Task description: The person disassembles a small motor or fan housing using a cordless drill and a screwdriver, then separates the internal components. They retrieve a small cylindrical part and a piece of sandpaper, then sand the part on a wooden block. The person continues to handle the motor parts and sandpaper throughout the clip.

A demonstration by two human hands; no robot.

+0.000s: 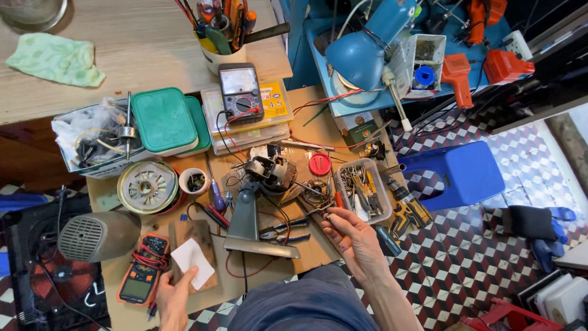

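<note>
Looking down on a crowded table, the view shows both hands at its near edge. The left hand has its grip closed on a piece of white paper, which lies over a small wooden block. Just to the left of that hand lies an orange meter with red leads coiled on top. The right hand is raised beside a clear plastic tray of small tools; its fingers pinch a small metal part, too small to identify.

Between the two hands stands a grey metal stand carrying a small motor, with black and red wires trailing off it across the table. A pair of pliers lies just beside the stand's foot, between it and the right hand. A red round cap sits near the motor.

Farther back: a black dial meter on a stack of flat clear boxes, a green-lidded box, an open box of loose wire and parts, a round metal rotor, a white cup, and a pot of tools. A blue desk lamp overhangs the far right corner. A green cloth lies on the far table. A grey fan housing sits at the left edge. A blue stool stands on the chequered floor to the right.
</note>
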